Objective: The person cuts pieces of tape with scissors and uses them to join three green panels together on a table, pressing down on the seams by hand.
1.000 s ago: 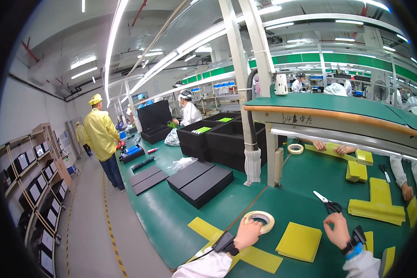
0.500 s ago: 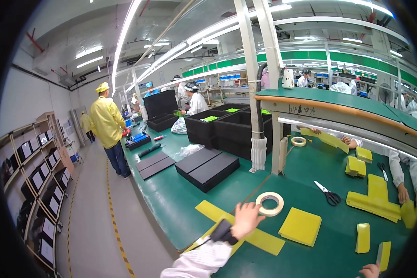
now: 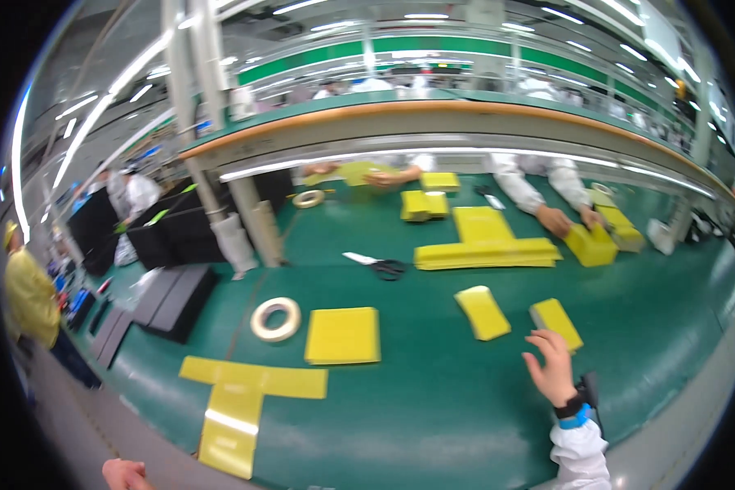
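My right hand (image 3: 553, 367) reaches in from the lower right with thumb and fingers apart. Its fingertips are at the near end of a small stack of yellow strips (image 3: 559, 322); whether they touch it I cannot tell. Low at the left edge of the bench, my left hand (image 3: 126, 474) shows only in part, its fingers blurred. Closest to it is a T-shaped yellow sheet (image 3: 235, 429) lying flat. Beyond that sheet lie a roll of masking tape (image 3: 258, 320) and a square yellow stack (image 3: 342, 336). Another small yellow stack (image 3: 483, 313) lies left of my right hand.
Black-handled scissors (image 3: 388, 269) lie mid-bench beside a large yellow stack (image 3: 486, 256). Across the green bench (image 3: 433, 392), co-workers' hands (image 3: 555, 221) handle yellow sheets. A raised shelf (image 3: 457, 117) spans the far side; black boxes (image 3: 169, 302) stand at the left.
The view has swung right. My left hand has left the tape roll and the T-shaped sheet and is now at the lower edge. My right hand shows more fully, fingers spread by the small stack.
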Motion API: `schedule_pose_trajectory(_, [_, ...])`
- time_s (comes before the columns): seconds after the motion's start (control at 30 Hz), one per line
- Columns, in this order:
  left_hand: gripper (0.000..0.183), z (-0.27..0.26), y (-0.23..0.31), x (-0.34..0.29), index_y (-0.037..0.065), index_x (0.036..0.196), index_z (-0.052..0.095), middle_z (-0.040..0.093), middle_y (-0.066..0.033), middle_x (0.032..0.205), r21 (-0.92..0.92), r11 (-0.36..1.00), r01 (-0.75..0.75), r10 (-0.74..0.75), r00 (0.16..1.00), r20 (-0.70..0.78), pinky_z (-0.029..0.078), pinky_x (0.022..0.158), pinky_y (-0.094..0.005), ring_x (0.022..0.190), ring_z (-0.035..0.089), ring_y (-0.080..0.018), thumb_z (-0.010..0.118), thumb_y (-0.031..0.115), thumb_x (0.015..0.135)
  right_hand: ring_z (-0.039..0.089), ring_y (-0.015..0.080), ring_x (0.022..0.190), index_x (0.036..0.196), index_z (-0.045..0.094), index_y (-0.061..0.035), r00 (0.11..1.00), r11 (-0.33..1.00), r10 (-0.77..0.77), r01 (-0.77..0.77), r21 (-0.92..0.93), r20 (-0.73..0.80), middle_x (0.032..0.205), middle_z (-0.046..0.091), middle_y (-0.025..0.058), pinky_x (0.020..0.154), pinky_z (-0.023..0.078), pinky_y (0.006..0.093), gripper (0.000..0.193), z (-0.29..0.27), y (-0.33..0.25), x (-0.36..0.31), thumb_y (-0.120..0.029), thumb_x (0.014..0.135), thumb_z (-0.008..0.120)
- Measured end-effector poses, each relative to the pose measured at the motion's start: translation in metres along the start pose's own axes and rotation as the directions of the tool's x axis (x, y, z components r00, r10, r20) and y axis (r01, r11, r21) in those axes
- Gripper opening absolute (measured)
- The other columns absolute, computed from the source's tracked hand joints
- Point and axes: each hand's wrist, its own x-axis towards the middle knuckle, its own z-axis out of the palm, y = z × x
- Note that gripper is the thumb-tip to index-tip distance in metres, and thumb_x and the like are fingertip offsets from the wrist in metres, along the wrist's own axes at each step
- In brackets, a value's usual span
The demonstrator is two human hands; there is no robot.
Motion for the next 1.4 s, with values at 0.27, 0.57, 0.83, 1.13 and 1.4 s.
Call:
schedule_pose_trajectory(0.27, [0.036,0.161,0.109,-0.118,0.008,0.055,0.038,0.036,-0.0097,0.050,-0.746,0.664,-0.056,0.462,0.815,0.350,0.025,0.048,-0.0426,0.046,0.039,-0.0314,0.060,0.012,0.082,0.057,0.0342,0.103,0.104,0.063,-0.0007,0.987,0.985,0.159,-0.160,0.060,0.019,0.106,0.061,0.0149,0.089,0.047,0.0397,0.027,-0.022,0.026,-0.004,-0.009,0.079,0.070])
schedule_pose_trajectory(0.57, [0.038,0.193,0.136,-0.206,0.007,0.049,0.040,0.042,-0.0100,0.046,-0.678,0.683,0.272,0.372,0.668,0.644,0.030,0.043,-0.0402,0.041,0.045,-0.0311,0.070,0.005,0.073,0.051,0.0344,0.118,0.122,0.055,-0.0028,0.950,0.969,-0.170,0.112,0.222,0.262,0.126,0.054,0.0173,0.098,0.044,0.0424,0.047,0.074,-0.039,0.043,-0.019,0.081,0.070])
schedule_pose_trajectory(0.83, [0.034,0.196,0.138,-0.215,0.011,0.050,0.045,0.047,-0.0048,0.047,-0.731,0.634,0.251,0.355,0.745,0.564,0.037,0.043,-0.0352,0.042,0.050,-0.0254,0.072,0.008,0.069,0.034,0.0291,0.139,0.137,0.046,-0.0018,0.709,0.826,-0.551,0.538,0.168,0.440,0.147,0.040,0.0133,0.110,0.033,0.0481,0.060,0.203,-0.126,0.045,-0.020,0.083,0.062])
schedule_pose_trajectory(1.13, [0.036,0.194,0.129,-0.203,0.011,0.049,0.042,0.044,-0.0028,0.047,-0.818,0.540,0.200,0.332,0.842,0.426,0.037,0.043,-0.0319,0.042,0.047,-0.0225,0.072,0.005,0.068,0.059,0.0351,0.116,0.116,0.059,0.0098,0.662,0.670,-0.713,0.740,-0.054,0.232,0.118,0.062,0.0232,0.094,0.051,0.0348,0.045,0.157,-0.116,0.038,-0.011,0.076,0.056])
schedule_pose_trajectory(1.4, [0.009,0.186,0.128,-0.195,0.011,0.071,0.062,0.054,-0.0034,0.071,-0.892,0.440,0.102,0.383,0.877,0.289,0.043,0.066,-0.0359,0.065,0.053,-0.0220,0.069,0.015,0.074,0.067,0.0349,0.102,0.101,0.067,0.0086,0.617,0.627,-0.693,0.771,-0.110,0.373,0.101,0.068,0.0208,0.083,0.057,0.0354,0.028,0.027,-0.074,-0.014,-0.003,0.075,0.060])
